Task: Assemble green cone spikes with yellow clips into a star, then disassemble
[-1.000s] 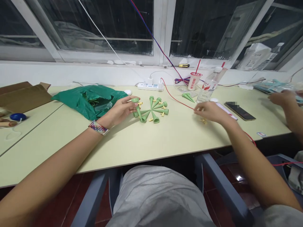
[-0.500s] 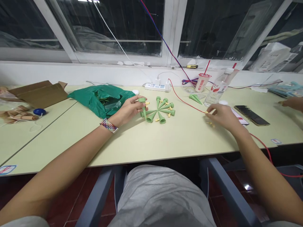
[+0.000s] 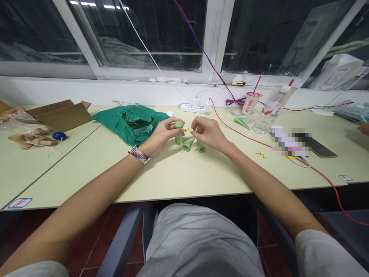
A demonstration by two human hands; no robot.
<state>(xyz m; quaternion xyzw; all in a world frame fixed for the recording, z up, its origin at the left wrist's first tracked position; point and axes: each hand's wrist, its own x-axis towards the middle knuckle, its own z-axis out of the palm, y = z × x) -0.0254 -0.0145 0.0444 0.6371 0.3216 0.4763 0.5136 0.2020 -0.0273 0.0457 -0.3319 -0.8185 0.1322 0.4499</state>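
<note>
1. Green plastic spike [image 3: 180, 137]: it stands nearly upright between the two hands, above the table top [image 3: 184, 181], with its wide end up.
2. Left hand [image 3: 163, 132]: the fingers are curled and clenched around the spike's upper part. A beaded wristband [image 3: 138, 154] circles the wrist.
3. Right hand [image 3: 209, 134]: the fingertips [image 3: 194, 129] pinch a small yellow plastic piece [image 3: 187, 129], whose far end sits just at the spike's top.
4. Around the hands: other green spikes [image 3: 188, 144] lie on the table directly below, and a loose yellow piece [image 3: 261, 154] lies well off to the right.
5. Farther back: a green plastic bag [image 3: 129, 123] lies left of the hands, and a power strip [image 3: 196, 108] sits by the wall. A red wire [image 3: 239, 132] runs across the table to the right, near a water bottle [image 3: 269, 109] and a paper cup [image 3: 249, 103].
6. At the right edge, a co-worker's hand [image 3: 363, 129] shows, too cut off to tell what its fingers are doing.
</note>
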